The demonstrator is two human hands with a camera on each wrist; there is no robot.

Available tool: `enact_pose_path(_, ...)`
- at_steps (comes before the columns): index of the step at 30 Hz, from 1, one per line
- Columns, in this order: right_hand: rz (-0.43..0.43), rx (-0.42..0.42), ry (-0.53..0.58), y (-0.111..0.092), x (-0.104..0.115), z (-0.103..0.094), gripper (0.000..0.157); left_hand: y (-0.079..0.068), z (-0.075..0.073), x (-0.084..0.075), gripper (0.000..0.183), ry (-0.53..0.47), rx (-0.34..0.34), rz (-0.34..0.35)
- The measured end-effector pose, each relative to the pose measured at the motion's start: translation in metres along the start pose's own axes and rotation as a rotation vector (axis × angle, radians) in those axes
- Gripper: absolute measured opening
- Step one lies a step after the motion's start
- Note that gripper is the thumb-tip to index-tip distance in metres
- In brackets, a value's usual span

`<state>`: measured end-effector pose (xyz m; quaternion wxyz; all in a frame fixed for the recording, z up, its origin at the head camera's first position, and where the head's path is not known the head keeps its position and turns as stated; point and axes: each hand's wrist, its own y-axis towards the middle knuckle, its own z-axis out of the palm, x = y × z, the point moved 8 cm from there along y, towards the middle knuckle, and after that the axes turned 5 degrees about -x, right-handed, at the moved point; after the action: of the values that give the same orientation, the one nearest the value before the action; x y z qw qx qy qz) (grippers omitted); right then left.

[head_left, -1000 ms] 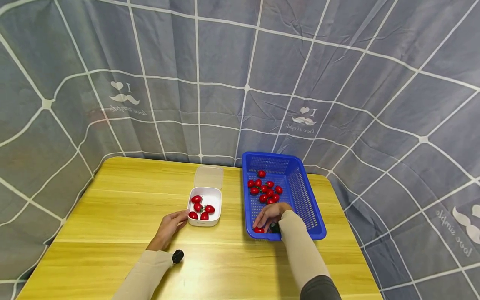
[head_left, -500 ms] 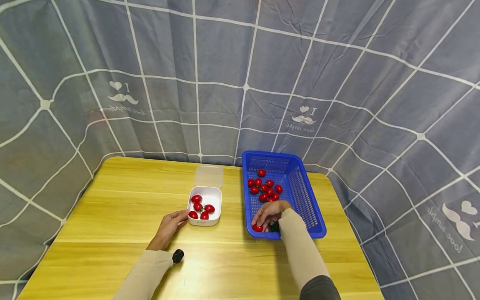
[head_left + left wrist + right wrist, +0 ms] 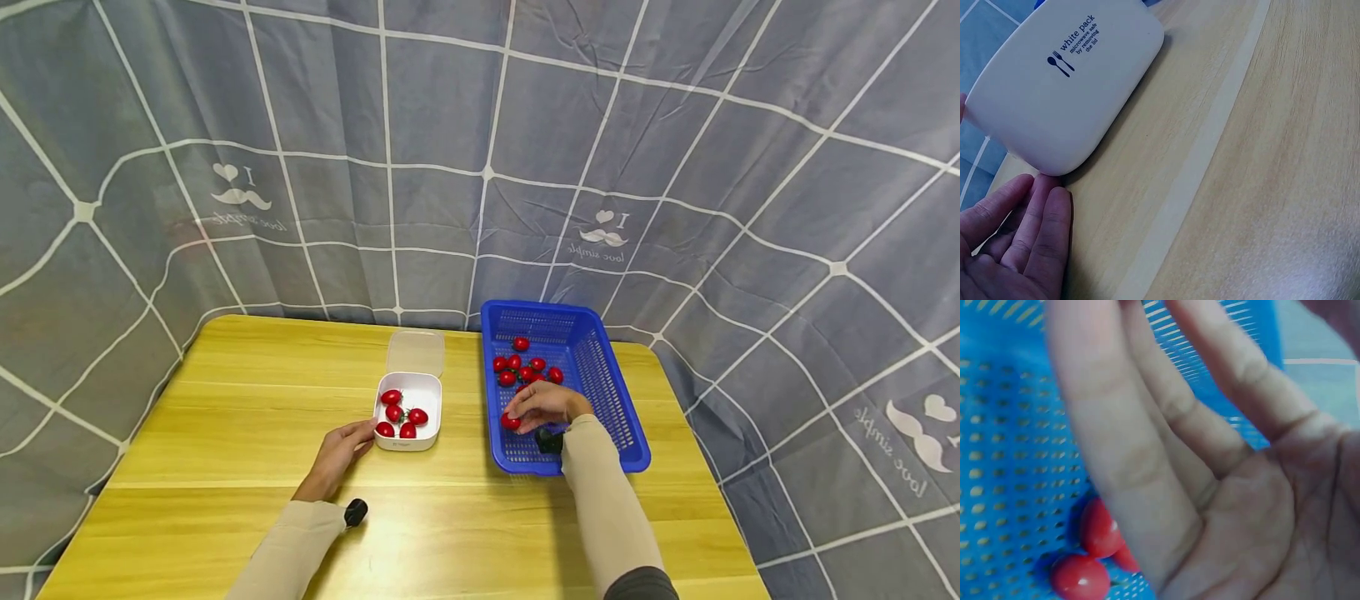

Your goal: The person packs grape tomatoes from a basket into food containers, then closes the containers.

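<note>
My right hand (image 3: 546, 404) pinches a red cherry tomato (image 3: 510, 422) at its fingertips, over the near left part of the blue basket (image 3: 633, 417). In the right wrist view the fingers (image 3: 1129, 444) fill much of the picture, and the pinched tomato is out of sight there. Several more cherry tomatoes (image 3: 521, 343) lie on the basket floor, some hidden behind the hand. At the left, fingertips of my left hand (image 3: 339, 457) touch the lower left corner of a white lunch box (image 3: 1072, 81). Inside that box lie several cherry tomatoes (image 3: 417, 417).
The box's translucent lid (image 3: 416, 352) is folded back behind it. Both containers stand on a wooden table (image 3: 450, 533), the basket to the right of the box. A grey curtain (image 3: 442, 208) with white lines hangs behind the table and along its sides.
My right hand has lifted and moved away from the basket's near edge toward the other tomatoes, with the cherry tomato in its fingertips. The left hand and the box stay in place.
</note>
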<state>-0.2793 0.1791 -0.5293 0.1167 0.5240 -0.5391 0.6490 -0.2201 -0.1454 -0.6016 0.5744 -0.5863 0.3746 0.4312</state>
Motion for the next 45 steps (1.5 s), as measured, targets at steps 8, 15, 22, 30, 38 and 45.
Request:
enact_pose_path(8,-0.154,-0.159,0.15,-0.004,0.016,-0.01,0.024,-0.001,0.001,0.0,0.061,0.006,0.001,-0.006)
enact_pose_path(15,-0.26,-0.235,0.253,-0.011,0.027,-0.006,0.02,-0.002,0.002,-0.001,0.065,0.014,0.013,-0.012)
enact_pose_path(22,-0.36,-0.266,0.269,-0.011,0.038,0.002,0.023,-0.001,0.001,0.0,0.064,0.011,0.008,-0.01)
enact_pose_path(30,-0.412,-0.271,0.277,-0.006,0.05,0.021,0.023,-0.001,0.0,0.001,0.063,0.012,0.007,-0.006)
enact_pose_path(38,-0.425,-0.247,0.321,0.009,0.06,0.045,0.023,-0.001,-0.002,0.003,0.061,0.011,-0.005,-0.006)
enact_pose_path(45,-0.405,-0.285,0.357,0.027,0.068,0.064,0.027,0.002,-0.001,0.003,0.066,0.012,0.0,-0.003)
